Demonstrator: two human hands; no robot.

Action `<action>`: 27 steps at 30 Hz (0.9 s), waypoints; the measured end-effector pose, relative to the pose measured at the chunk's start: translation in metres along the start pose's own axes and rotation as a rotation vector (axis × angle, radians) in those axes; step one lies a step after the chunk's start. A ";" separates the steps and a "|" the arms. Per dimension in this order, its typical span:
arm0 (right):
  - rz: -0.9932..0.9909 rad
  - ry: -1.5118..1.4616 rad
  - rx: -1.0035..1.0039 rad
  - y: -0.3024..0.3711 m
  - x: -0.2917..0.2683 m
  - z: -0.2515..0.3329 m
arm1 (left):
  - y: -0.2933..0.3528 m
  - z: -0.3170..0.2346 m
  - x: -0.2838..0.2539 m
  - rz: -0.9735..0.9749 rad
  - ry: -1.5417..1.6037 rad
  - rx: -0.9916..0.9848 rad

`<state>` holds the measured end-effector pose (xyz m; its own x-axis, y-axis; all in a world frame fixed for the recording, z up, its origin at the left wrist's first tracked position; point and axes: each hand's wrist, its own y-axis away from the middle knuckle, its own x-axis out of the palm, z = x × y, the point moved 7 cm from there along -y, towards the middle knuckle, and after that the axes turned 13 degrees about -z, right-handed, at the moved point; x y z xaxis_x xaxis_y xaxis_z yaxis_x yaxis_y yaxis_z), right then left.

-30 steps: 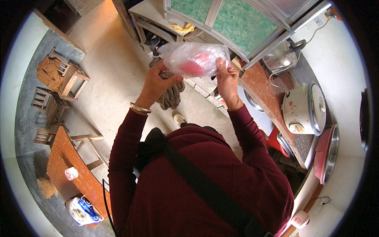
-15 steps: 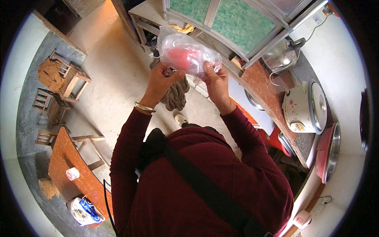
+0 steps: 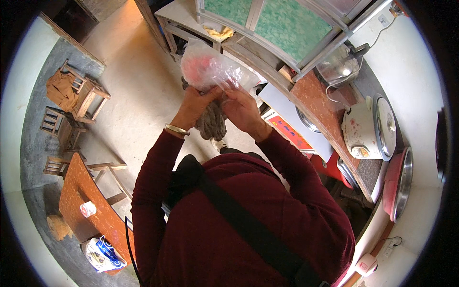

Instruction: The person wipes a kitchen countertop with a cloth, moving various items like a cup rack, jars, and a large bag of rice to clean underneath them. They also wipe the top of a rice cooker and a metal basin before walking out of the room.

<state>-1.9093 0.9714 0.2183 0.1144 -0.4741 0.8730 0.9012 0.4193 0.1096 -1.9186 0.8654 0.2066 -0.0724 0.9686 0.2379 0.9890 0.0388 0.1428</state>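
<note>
A clear plastic bag [image 3: 224, 67] with something pinkish red inside it is held up in front of me, over the floor. My left hand [image 3: 193, 107] is closed on the bag's near edge, thumb pointing right. Close beside it, my right hand [image 3: 243, 112] pinches the gathered plastic, its fingers almost meeting the left thumb. What the red content is cannot be made out through the crinkled film. Below my hands shows a fuzzy grey-brown thing [image 3: 210, 123], partly hidden by them.
To the right, a counter [image 3: 313, 103] bears a rice cooker [image 3: 363, 129] and a kettle [image 3: 337, 67]. A green-paned cabinet [image 3: 291, 36] stands ahead. On the left are wooden chairs [image 3: 88, 100] and a table [image 3: 88, 186] with a small tub [image 3: 88, 209] and a printed bag [image 3: 103, 256].
My right hand has moved left and nearer to me, up against the left one. The bag has shifted left, its plastic now gathered between my hands.
</note>
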 end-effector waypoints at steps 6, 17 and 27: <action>0.038 0.328 -0.064 0.007 -0.007 0.005 | 0.008 -0.011 -0.012 -0.117 0.081 -0.016; 0.037 1.276 -0.454 0.000 -0.018 0.034 | 0.004 0.002 -0.017 -0.087 -0.428 0.263; -0.466 0.620 -0.168 -0.048 -0.164 0.047 | 0.007 0.031 -0.061 -0.103 -0.593 0.129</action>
<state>-1.9912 1.0654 0.0920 -0.1227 -0.9375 0.3256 0.9588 -0.0273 0.2826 -1.9031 0.8143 0.1630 -0.1205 0.9284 -0.3516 0.9911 0.1325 0.0103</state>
